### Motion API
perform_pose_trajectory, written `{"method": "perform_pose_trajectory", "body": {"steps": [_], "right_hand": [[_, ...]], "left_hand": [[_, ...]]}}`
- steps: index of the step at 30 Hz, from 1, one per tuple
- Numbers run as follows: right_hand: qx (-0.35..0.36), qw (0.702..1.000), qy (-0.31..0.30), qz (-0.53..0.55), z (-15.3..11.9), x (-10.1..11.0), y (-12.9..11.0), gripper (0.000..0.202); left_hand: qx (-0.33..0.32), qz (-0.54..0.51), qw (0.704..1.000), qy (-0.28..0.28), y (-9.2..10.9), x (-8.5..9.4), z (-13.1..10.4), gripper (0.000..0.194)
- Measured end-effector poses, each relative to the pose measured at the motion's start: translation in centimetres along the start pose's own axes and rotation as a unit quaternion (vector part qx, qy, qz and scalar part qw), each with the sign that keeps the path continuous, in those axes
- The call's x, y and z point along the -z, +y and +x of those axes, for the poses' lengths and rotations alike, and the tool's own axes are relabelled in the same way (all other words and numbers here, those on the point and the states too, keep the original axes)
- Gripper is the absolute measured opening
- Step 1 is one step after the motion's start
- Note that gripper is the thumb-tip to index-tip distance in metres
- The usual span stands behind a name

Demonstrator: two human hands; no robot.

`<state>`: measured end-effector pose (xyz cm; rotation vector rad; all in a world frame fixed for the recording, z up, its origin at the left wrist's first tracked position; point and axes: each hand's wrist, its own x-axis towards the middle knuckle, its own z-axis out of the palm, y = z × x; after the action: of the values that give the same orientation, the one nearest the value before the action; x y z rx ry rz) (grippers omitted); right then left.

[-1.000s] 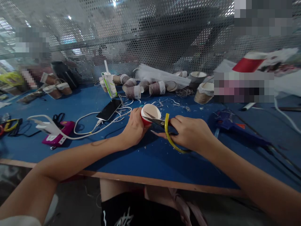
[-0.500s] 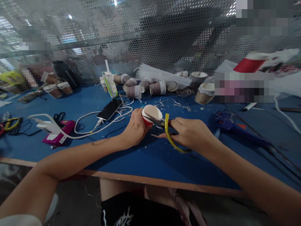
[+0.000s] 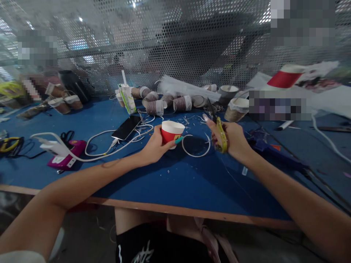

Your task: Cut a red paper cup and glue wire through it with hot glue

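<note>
My left hand (image 3: 155, 148) is wrapped round a small red paper cup (image 3: 170, 135) with a white upper band, held upright above the blue table. A thin white curled strip (image 3: 196, 156) forms an open loop between the cup and my right hand; whether it touches either is unclear. In my right hand (image 3: 231, 138) is a pair of scissors (image 3: 221, 135) with yellow-wrapped handles, its dark blades pointing up and away from the cup. Part of the handles is hidden by my fingers.
A phone (image 3: 126, 127) on a white cable and a magenta power strip (image 3: 67, 155) lie left. Twine-wrapped cups (image 3: 182, 103) and a drink carton (image 3: 127, 98) stand behind. A blue glue gun (image 3: 274, 149) lies right. The wooden table edge (image 3: 164, 208) runs in front.
The scissors have moved right and up, away from the cup, and swung to point upward. The cup is turned more upright, and the white curled strip now shows apart from it.
</note>
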<state>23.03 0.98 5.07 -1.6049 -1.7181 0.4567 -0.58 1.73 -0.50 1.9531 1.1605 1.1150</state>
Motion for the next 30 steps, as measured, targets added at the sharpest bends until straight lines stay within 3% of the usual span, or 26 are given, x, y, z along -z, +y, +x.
{"method": "perform_pose_trajectory", "body": {"steps": [3,5,9,11,14,18,20,23,26,28,30], "right_hand": [[-0.052,0.998,-0.026,0.038,0.3,0.1,0.1,0.053],[-0.077,0.991,-0.074,0.083,0.0,0.2,-0.6,0.055],[-0.146,0.935,-0.233,0.223,-0.7,0.1,-1.9,0.057],[-0.164,0.921,-0.264,0.236,-1.0,-0.1,-2.1,0.056],[-0.158,0.935,-0.221,0.226,-1.3,-0.3,-2.1,0.055],[-0.111,0.975,-0.042,0.190,-1.2,0.0,-1.8,0.052],[-0.092,0.972,-0.039,0.211,-1.1,0.3,-1.6,0.054],[-0.092,0.937,-0.222,0.253,-1.2,0.5,-1.6,0.060],[-0.105,0.869,-0.441,0.199,-1.7,0.1,-1.8,0.063],[-0.113,0.851,-0.486,0.164,-1.8,-0.4,-1.9,0.064],[-0.103,0.882,-0.426,0.173,-1.5,-0.9,-1.6,0.064]], "left_hand": [[0.023,-0.093,0.995,-0.003,-0.7,0.0,0.5,0.063],[0.026,-0.145,0.989,0.001,-1.2,-0.1,0.8,0.064],[0.039,-0.212,0.977,0.001,-1.6,-0.3,1.3,0.058],[0.038,-0.201,0.978,0.026,-1.5,-0.2,1.4,0.060],[0.034,-0.200,0.977,0.062,-1.3,-0.1,1.5,0.061],[0.021,-0.235,0.968,0.081,-1.3,0.0,1.6,0.063],[0.015,-0.235,0.968,0.084,-1.4,0.0,1.7,0.066],[0.014,-0.233,0.968,0.094,-1.6,0.0,1.7,0.068],[0.011,-0.216,0.968,0.124,-1.7,-0.1,1.7,0.069],[0.010,-0.201,0.970,0.136,-1.8,-0.2,1.7,0.068],[0.010,-0.195,0.970,0.143,-1.8,-0.1,1.7,0.067]]}}
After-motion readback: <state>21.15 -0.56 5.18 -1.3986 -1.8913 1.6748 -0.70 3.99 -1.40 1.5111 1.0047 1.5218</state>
